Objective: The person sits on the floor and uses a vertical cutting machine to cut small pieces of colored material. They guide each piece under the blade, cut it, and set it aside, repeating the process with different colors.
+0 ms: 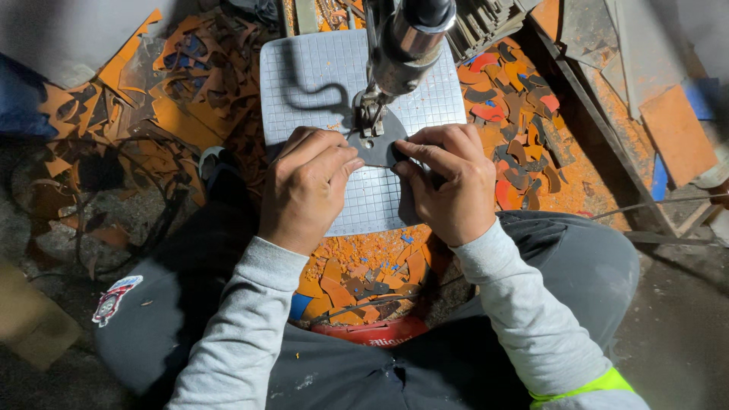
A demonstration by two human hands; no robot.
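The machine head (406,42) is cut off at the top edge; its make cannot be told. The dark leather piece (377,144) is partly hidden under both hands, so its full outline is not seen. It lies flat on the white gridded mat (319,76), directly beneath the metal foot (369,115). The left hand (307,186) is pressed down on the piece's left edge, fingers curled together. The right hand (448,186) is pinched on the right edge — thumb and forefinger closed on it. Orange and red leather scraps (516,114) are heaped around the mat; a red container rim (376,332) below holds more offcuts — contents only partly visible.
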